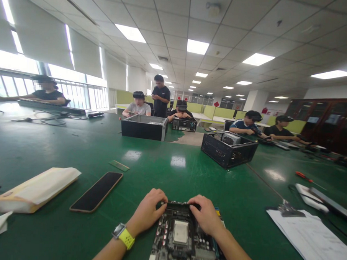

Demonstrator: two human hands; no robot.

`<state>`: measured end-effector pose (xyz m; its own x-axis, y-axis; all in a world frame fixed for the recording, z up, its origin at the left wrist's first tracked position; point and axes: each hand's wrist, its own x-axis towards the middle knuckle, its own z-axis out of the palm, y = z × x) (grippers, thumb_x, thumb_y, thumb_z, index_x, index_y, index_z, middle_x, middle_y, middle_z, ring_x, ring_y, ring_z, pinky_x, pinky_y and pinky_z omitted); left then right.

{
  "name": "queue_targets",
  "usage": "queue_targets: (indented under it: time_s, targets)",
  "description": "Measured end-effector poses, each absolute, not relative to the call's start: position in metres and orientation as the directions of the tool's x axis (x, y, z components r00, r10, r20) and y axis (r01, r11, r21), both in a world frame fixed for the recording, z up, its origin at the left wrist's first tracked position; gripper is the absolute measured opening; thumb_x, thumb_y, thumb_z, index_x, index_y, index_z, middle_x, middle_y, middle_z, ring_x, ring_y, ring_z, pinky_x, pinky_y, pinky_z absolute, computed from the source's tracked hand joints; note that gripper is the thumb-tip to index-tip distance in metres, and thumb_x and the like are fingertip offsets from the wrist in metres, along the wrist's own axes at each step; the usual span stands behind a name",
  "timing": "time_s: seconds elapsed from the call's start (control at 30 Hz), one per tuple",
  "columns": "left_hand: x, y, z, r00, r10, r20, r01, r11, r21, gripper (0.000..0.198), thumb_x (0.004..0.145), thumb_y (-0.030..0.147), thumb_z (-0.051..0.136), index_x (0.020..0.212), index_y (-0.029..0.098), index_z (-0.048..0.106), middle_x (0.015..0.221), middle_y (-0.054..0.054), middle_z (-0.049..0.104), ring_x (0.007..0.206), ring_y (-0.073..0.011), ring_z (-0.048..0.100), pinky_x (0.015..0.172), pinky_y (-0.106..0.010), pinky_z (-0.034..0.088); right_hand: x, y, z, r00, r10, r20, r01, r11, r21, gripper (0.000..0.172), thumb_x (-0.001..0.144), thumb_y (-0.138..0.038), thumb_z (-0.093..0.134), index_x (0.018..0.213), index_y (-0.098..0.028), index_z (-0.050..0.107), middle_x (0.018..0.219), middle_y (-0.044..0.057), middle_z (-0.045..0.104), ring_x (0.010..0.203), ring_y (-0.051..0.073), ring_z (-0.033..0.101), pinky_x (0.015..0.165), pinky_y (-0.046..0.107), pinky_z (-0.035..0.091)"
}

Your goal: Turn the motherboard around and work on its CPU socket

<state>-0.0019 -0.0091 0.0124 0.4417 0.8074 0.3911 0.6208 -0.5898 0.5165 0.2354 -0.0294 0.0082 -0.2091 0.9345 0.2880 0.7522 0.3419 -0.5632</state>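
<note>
A motherboard [168,243] lies in front of me at the bottom of the head view, a pale metal processor [181,232] in its middle. At its far edge runs a dark bar-like strip [178,207]. My left hand [149,209], wearing a watch with a yellow-green band [126,238] at the wrist, is closed at the strip's left end, thumb on the near side and fingers curled over. Opposite it, my right hand [206,215] is closed in the same way at the right end. Whether a separate part is pinched there is hidden.
Left of the board lie a phone [97,192], a thin green circuit strip [119,165] and a paper-topped packet [38,187]. To the right are a clipboard [309,235] and screwdriver [305,176]. Opened computer cases [228,151] stand farther back, where several people sit.
</note>
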Motion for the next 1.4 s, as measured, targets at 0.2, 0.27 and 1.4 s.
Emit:
queue_targets:
  time_s: [0.2, 0.27, 1.4]
  targets:
    - [-0.001, -0.011, 0.015, 0.433, 0.814, 0.387, 0.599, -0.581, 0.551, 0.012, 0.083, 0.022, 0.050, 0.078, 0.021, 0.061, 0.085, -0.004, 0.061, 0.086, -0.0206, 0.052, 0.080, -0.033, 0.042, 0.235, -0.030, 0.010, -0.197, 0.936, 0.293, 0.732, 0.339, -0.591, 0.024, 0.081, -0.017, 0.044, 0.089, -0.019, 0.066, 0.091, 0.004, 0.065, 0.091, 0.017, 0.057, 0.084, 0.028, 0.041]
    - [-0.001, -0.011, 0.016, 0.429, 0.816, 0.388, 0.595, -0.578, 0.558, 0.012, 0.083, 0.023, 0.050, 0.079, 0.021, 0.061, 0.085, -0.004, 0.061, 0.086, -0.0204, 0.052, 0.081, -0.033, 0.043, 0.235, -0.030, 0.010, -0.197, 0.937, 0.288, 0.729, 0.336, -0.596, 0.024, 0.080, -0.017, 0.044, 0.090, -0.019, 0.066, 0.092, 0.004, 0.065, 0.092, 0.017, 0.057, 0.085, 0.028, 0.041]
    - [-0.004, -0.007, 0.007, 0.432, 0.809, 0.399, 0.603, -0.588, 0.540, 0.011, 0.086, 0.026, 0.053, 0.083, 0.021, 0.062, 0.087, -0.003, 0.063, 0.087, -0.0192, 0.054, 0.082, -0.031, 0.043, 0.235, -0.033, 0.016, -0.170, 0.945, 0.280, 0.749, 0.308, -0.586, 0.029, 0.076, -0.020, 0.048, 0.100, -0.019, 0.064, 0.099, 0.005, 0.064, 0.096, 0.019, 0.055, 0.087, 0.028, 0.041]
